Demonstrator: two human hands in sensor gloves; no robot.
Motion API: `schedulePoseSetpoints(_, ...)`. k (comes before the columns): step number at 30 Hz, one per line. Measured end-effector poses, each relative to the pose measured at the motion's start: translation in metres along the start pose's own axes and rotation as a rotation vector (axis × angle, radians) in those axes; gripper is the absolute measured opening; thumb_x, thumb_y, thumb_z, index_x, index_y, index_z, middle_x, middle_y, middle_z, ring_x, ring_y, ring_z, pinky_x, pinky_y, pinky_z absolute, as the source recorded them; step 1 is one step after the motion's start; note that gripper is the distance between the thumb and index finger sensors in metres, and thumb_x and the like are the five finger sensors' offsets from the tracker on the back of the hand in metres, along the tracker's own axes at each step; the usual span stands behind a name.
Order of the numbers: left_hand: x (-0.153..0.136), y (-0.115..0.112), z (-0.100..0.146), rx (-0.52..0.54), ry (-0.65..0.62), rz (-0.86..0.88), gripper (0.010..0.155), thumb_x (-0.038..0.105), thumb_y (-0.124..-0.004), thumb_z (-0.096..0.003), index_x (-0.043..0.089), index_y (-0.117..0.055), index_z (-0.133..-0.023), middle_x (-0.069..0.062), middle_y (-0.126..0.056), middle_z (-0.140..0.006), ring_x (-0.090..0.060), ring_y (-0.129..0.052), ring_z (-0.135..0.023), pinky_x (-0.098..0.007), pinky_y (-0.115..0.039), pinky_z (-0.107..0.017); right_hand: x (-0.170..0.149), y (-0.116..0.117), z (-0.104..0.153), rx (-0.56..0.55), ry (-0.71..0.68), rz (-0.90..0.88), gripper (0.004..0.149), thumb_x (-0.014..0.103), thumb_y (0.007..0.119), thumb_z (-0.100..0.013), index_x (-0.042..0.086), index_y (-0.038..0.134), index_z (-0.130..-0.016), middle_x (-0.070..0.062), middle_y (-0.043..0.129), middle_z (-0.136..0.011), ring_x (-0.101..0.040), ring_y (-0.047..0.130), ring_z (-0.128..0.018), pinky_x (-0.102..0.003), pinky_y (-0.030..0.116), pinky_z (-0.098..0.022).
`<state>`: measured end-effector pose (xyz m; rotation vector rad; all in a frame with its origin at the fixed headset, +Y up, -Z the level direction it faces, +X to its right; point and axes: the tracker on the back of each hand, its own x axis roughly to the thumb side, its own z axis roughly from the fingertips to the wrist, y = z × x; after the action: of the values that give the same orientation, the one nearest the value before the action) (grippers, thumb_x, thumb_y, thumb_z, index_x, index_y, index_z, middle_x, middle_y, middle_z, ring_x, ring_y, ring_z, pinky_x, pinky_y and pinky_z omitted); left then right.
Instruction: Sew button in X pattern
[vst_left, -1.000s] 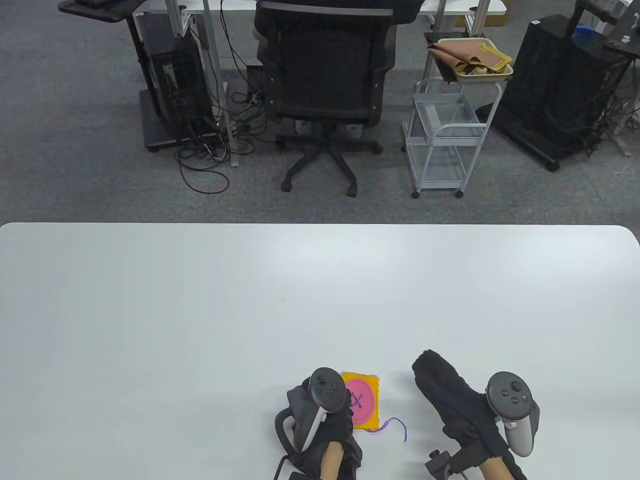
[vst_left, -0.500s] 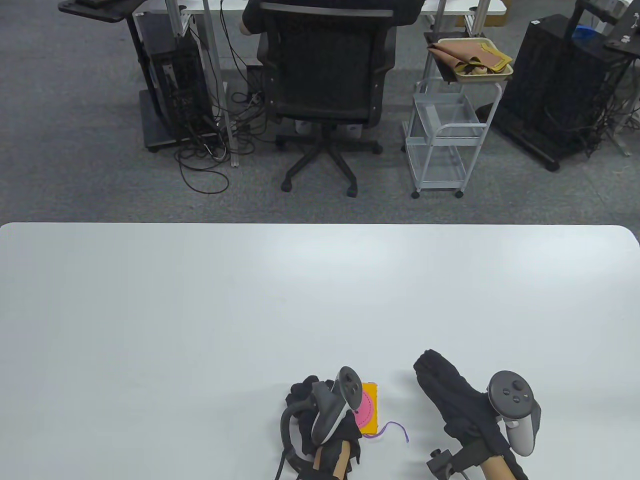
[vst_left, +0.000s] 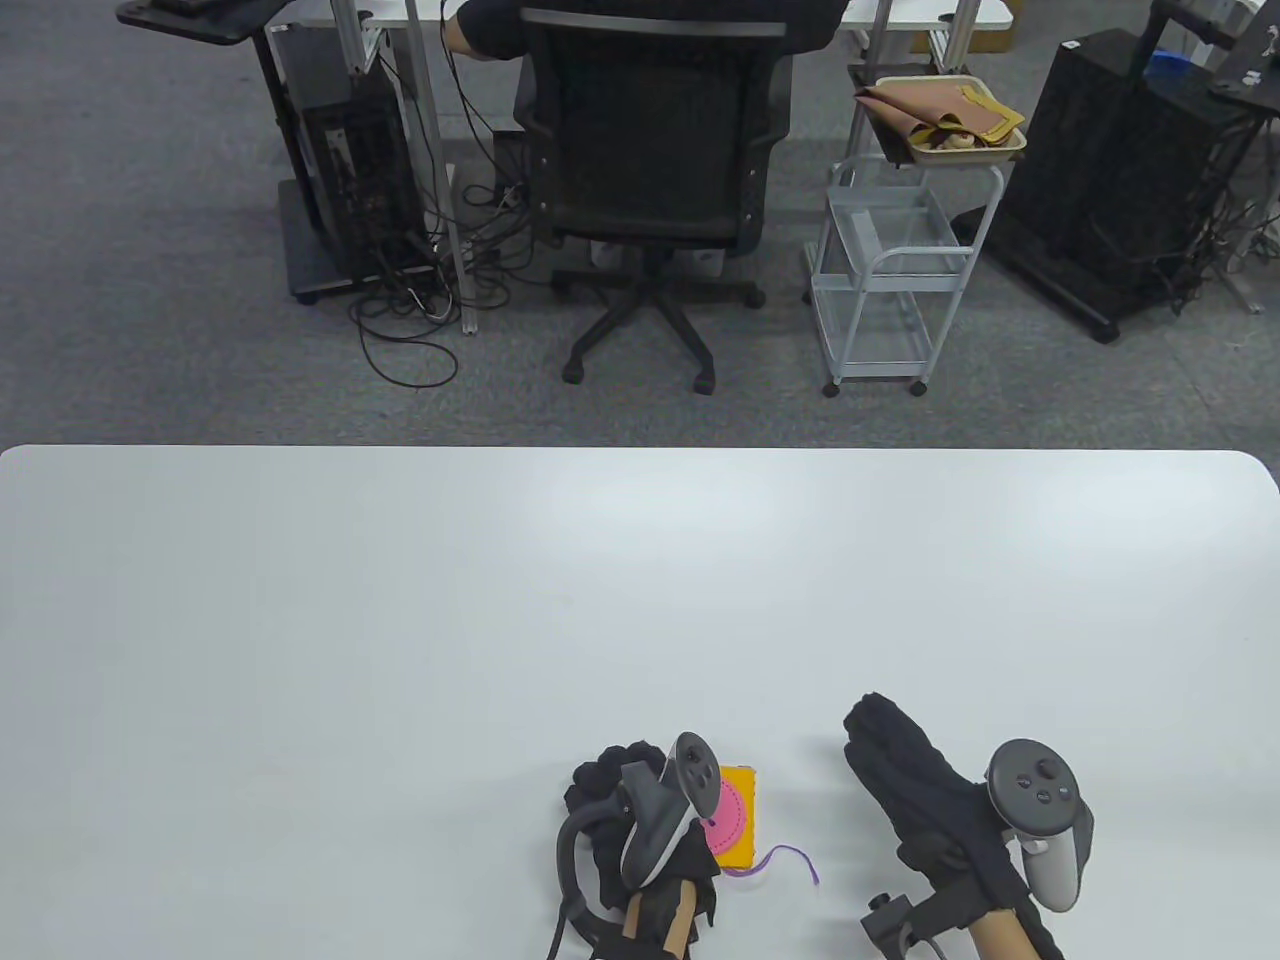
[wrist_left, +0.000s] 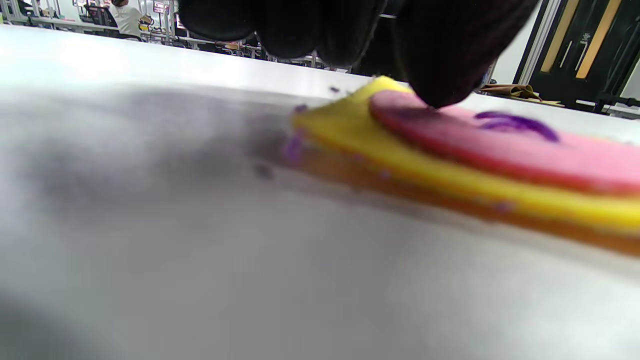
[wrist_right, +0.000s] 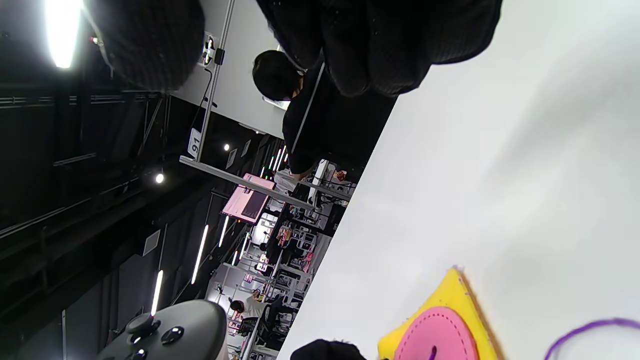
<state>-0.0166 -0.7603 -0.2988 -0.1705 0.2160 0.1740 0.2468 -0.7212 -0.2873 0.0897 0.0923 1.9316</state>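
A yellow felt patch (vst_left: 740, 850) with a round pink button (vst_left: 733, 812) lies near the table's front edge. It also shows in the left wrist view (wrist_left: 450, 187). Purple stitches (wrist_left: 515, 122) cross the button (wrist_left: 500, 150). A purple thread tail (vst_left: 792, 858) trails from the patch to the right. My left hand (vst_left: 620, 790) is turned on its side at the patch's left edge. Its fingers are curled, and one fingertip (wrist_left: 435, 90) presses on the button's rim. My right hand (vst_left: 905, 765) lies flat on the table with fingers stretched out, right of the patch and empty.
The white table (vst_left: 400, 620) stretches far to the left, right and back. Beyond its far edge stand an office chair (vst_left: 650, 150) and a white cart (vst_left: 880, 270) on the floor. The right wrist view shows the patch (wrist_right: 445, 300) and the thread (wrist_right: 590, 330).
My left hand rolled onto its side over the patch's left part, hiding half of the button. My right hand shifted slightly right and back. The thread tail moved a little.
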Motion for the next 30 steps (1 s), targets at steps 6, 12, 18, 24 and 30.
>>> schedulePoseSetpoints(6, -0.004, 0.022, 0.01, 0.026, -0.035, 0.143, 0.071, 0.04, -0.081, -0.0481, 0.005, -0.054, -0.104, -0.025, -0.056, -0.099, -0.053, -0.054, -0.089, -0.068, -0.045, -0.062, 0.008, -0.005, 0.001, -0.039, -0.022, 0.065, 0.077, 0.054, 0.069, -0.05, 0.016, 0.039, -0.11, -0.017, 0.037, -0.118, -0.044, 0.046, -0.107, -0.06, 0.036, -0.081)
schedulePoseSetpoints(12, -0.007, 0.071, 0.025, 0.09, -0.188, 0.404, 0.075, 0.04, -0.081, -0.0484, 0.005, -0.051, -0.107, -0.025, -0.051, -0.104, -0.053, -0.049, -0.094, -0.067, -0.042, -0.065, 0.033, -0.017, 0.005, -0.079, -0.085, 0.14, 0.08, 0.054, 0.072, -0.049, 0.019, 0.034, -0.111, -0.013, 0.029, -0.121, -0.044, 0.04, -0.11, -0.064, 0.032, -0.081)
schedulePoseSetpoints(18, -0.011, 0.085, 0.031, 0.127, -0.408, 0.588, 0.076, 0.044, -0.082, -0.048, 0.014, -0.048, -0.11, -0.014, -0.055, -0.11, -0.044, -0.054, -0.1, -0.06, -0.047, -0.071, 0.049, -0.015, 0.011, -0.114, -0.11, 0.398, 0.08, 0.053, 0.073, -0.049, 0.021, 0.034, -0.112, -0.01, 0.024, -0.122, -0.045, 0.037, -0.111, -0.062, 0.029, -0.082)
schedulePoseSetpoints(24, -0.02, 0.068, 0.025, 0.181, -0.581, 0.612, 0.078, 0.047, -0.084, -0.0456, 0.024, -0.047, -0.111, -0.004, -0.055, -0.114, -0.037, -0.062, -0.103, -0.055, -0.055, -0.074, 0.036, 0.005, 0.012, -0.153, -0.171, 0.502, 0.083, 0.055, 0.073, -0.047, 0.023, 0.031, -0.112, -0.007, 0.022, -0.123, -0.043, 0.035, -0.113, -0.061, 0.029, -0.083)
schedulePoseSetpoints(30, -0.023, 0.055, 0.02, 0.181, -0.638, 0.625, 0.085, 0.052, -0.085, -0.0434, 0.028, -0.04, -0.111, 0.0, -0.049, -0.117, -0.036, -0.059, -0.108, -0.056, -0.052, -0.075, 0.017, 0.018, 0.013, -0.146, -0.207, 0.489, 0.086, 0.058, 0.073, -0.045, 0.024, 0.03, -0.111, -0.007, 0.023, -0.122, -0.042, 0.038, -0.112, -0.059, 0.034, -0.084)
